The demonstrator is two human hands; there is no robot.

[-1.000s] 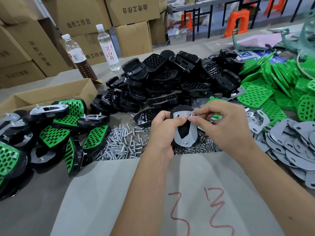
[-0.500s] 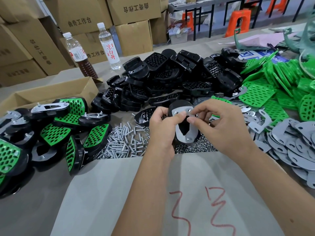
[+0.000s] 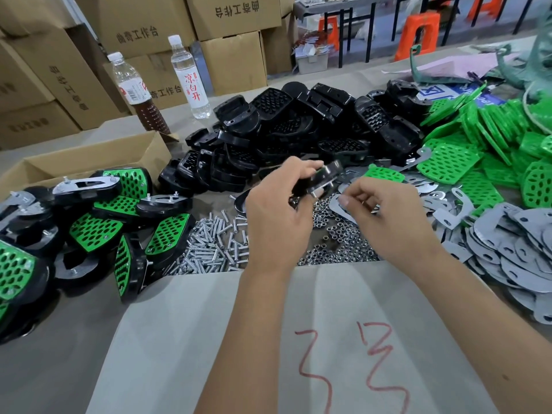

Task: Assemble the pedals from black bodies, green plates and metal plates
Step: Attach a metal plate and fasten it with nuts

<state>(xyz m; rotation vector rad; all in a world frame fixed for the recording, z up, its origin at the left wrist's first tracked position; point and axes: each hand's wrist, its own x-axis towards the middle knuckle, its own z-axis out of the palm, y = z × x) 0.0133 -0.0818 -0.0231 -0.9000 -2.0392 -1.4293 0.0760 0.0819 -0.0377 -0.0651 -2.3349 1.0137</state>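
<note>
My left hand [image 3: 277, 216] grips a black pedal body [image 3: 324, 176] with a metal plate on it, tilted nearly edge-on above the table. My right hand [image 3: 388, 216] hovers just right of it over the pile of nuts [image 3: 343, 240], fingers curled round a small metal glint that looks like nuts. Loose black bodies [image 3: 298, 130] are heaped behind my hands. Green plates [image 3: 478, 138] lie at the right, grey metal plates [image 3: 522, 249] at the near right. Screws [image 3: 215, 243] lie left of the nuts.
Assembled green-and-black pedals [image 3: 98, 219] are piled at the left beside an open cardboard box [image 3: 89, 158]. Two bottles [image 3: 134, 94] [image 3: 189, 76] stand at the back. A grey sheet with red marks [image 3: 298, 324] covers the near table. Cartons are stacked behind.
My left hand has tipped the pedal from face-up to nearly edge-on and lifted it slightly. My right hand has left the plate's top and dropped down to the right over the nuts.
</note>
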